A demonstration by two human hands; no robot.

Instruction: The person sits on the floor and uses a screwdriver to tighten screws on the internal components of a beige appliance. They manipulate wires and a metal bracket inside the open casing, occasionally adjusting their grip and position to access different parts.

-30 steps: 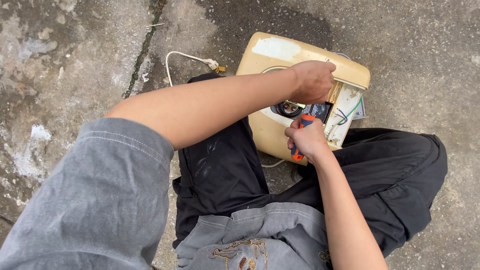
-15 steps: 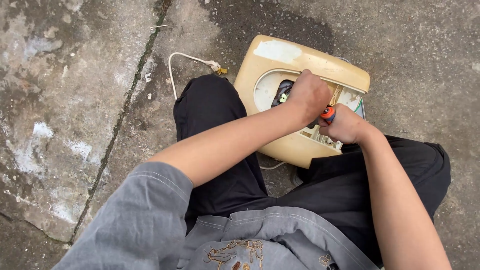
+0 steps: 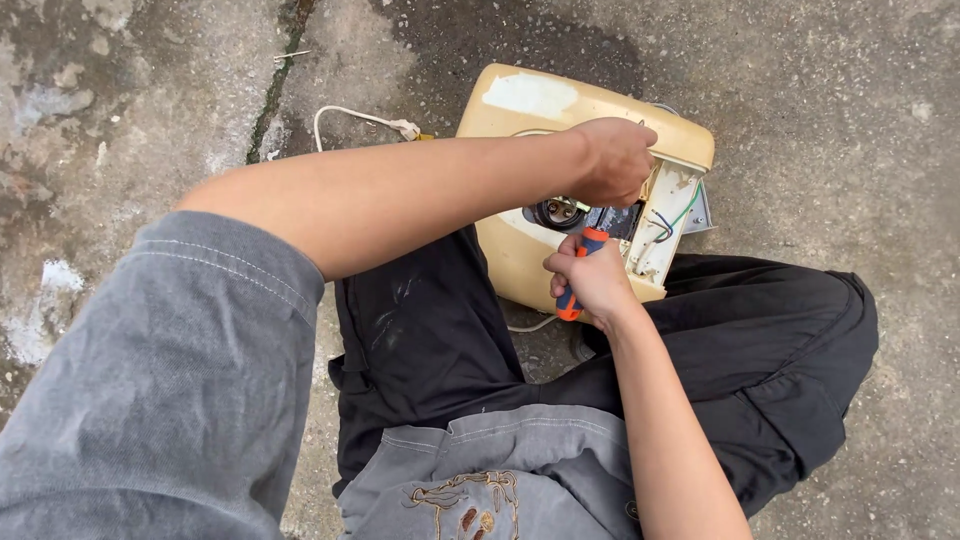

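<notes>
Cream plastic casing [image 3: 520, 250] lies open; my left hand [image 3: 615, 160] clamps its edge, right hand [image 3: 595, 285] fingers closed around a screwdriver [image 3: 580, 275]. I judge the tip could slip and nick the wires [image 3: 670, 222].

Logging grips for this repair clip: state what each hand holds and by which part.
Right hand grips an orange-handled screwdriver by its handle. Left hand grasps the cream casing at the rim of its opening.

floor [image 3: 850, 90]: rough grey concrete, stained with pale patches at left, a crack [image 3: 272, 90] running near to far at far left. lying on it: a yellowed appliance casing [image 3: 520, 110] at far centre, opened, and a white cord [image 3: 350, 118] just left of it. the seated person's black-trousered legs [image 3: 780, 340] rest on it, near right.
</notes>
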